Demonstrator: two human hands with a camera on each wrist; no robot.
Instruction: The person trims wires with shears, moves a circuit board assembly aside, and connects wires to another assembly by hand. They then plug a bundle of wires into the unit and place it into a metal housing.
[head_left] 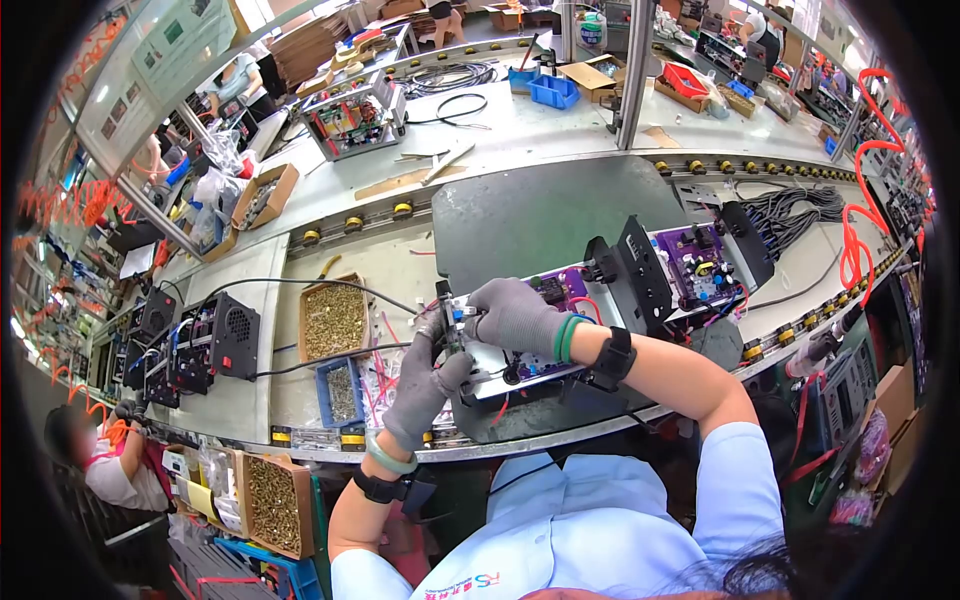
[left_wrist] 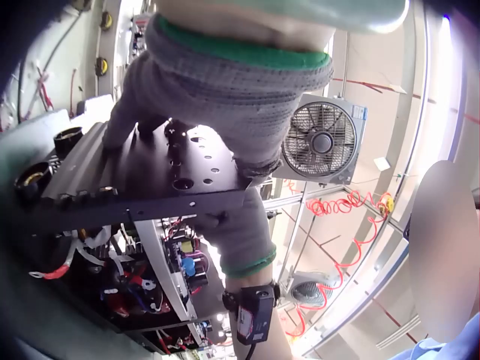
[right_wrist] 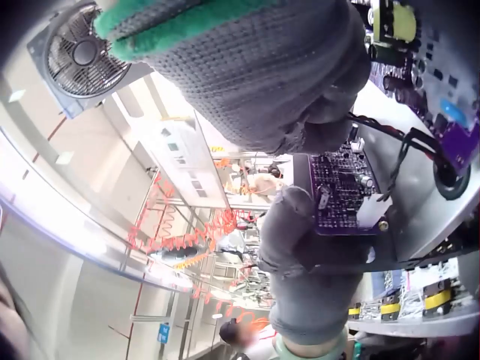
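Observation:
My gloved left hand (head_left: pixel 420 390) grips the black metal end panel (left_wrist: pixel 150 187) of an open chassis (head_left: pixel 490 380), its thumb near the edge. A small purple circuit board (right_wrist: pixel 341 187) is fixed inside this panel. Over the board, my gloved right hand (head_left: pixel 515 318) has its fingers curled at the end of a twisted red and black cable (right_wrist: pixel 375 124), whose tip is hidden by the glove. A larger purple circuit board (right_wrist: pixel 450 112) lies in the chassis. In the left wrist view the right hand (left_wrist: pixel 240 232) shows behind the panel.
A second chassis (head_left: pixel 690 265) stands to the right on the dark mat (head_left: pixel 550 215). To the left are a box of brass-coloured parts (head_left: pixel 335 320), a blue bin of screws (head_left: pixel 342 392) and black units (head_left: pixel 215 335) with cables crossing toward my hands. Roller tracks (head_left: pixel 400 208) edge the bench.

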